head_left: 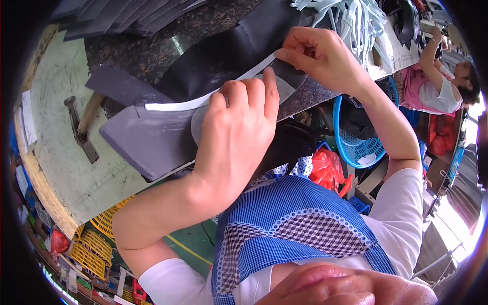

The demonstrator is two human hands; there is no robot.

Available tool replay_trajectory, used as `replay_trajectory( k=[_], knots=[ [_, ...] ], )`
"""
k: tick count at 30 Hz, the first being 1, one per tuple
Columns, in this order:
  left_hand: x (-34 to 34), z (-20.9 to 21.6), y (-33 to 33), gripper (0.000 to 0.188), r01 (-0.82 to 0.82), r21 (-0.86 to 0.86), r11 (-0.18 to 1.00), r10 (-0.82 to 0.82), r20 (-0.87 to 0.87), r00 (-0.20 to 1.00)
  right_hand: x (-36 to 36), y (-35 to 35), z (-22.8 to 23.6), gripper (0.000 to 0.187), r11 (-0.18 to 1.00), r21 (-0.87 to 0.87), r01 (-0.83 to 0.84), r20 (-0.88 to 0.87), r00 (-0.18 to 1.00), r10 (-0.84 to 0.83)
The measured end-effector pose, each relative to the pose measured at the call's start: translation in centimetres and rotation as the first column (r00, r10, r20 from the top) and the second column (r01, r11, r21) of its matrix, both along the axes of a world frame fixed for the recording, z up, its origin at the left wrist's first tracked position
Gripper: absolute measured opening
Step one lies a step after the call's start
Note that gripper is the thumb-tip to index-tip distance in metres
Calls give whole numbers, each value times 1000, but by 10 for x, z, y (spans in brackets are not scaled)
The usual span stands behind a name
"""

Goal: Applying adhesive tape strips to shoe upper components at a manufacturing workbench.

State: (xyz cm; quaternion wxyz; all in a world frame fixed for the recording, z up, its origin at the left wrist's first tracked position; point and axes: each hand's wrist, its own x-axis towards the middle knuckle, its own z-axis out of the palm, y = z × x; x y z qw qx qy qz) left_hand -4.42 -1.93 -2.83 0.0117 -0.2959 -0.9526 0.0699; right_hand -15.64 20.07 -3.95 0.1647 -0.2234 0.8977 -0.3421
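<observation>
A narrow white strip point(178, 106) runs in a curve along the edge of a black, leather-like sheet point(203, 68). Beneath them lies a dark grey flat piece point(145, 140) with a lighter grey rounded area partly under my left hand. My left hand point(236, 129) rests palm down on it, fingers spread along the strip and holding nothing. At the strip's far right end, my right hand point(328, 61) pinches the strip between thumb and forefinger. The other right fingers are curled, and what lies under them is hidden.
A hammer point(84, 127) lies on the worn board at left. Dark flat pieces point(117, 18) are stacked at the back left; pale strips point(356, 28) hang at the back right. A blue basket point(343, 137) stands below the table's right side. Another person point(432, 86) is at far right.
</observation>
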Motion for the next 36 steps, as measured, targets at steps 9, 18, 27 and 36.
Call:
replay_trajectory(
  k=[9, 18, 27, 36],
  knots=[
    [-36, 11, 10, 75, -69, 94, 993, 49, 195, 980, -13, 6, 7, 30, 957, 266, 116, -414, 910, 5],
    [-83, 13, -35, 62, -319, 416, 852, 265, 184, 947, 38, 24, -28, 44, 959, 242, -150, -568, 779, 265],
    [-16, 0, -11, 14, 133, 473, 871, -93, -108, 990, -41, 26, 43, 45, 897, 18, 442, 756, 581, -301],
    [-5, -4, 22, 7, 112, 57, 992, -109, -55, 993, -32, 26, -15, 31, 977, 202, -69, -307, 943, 130]
  ],
)
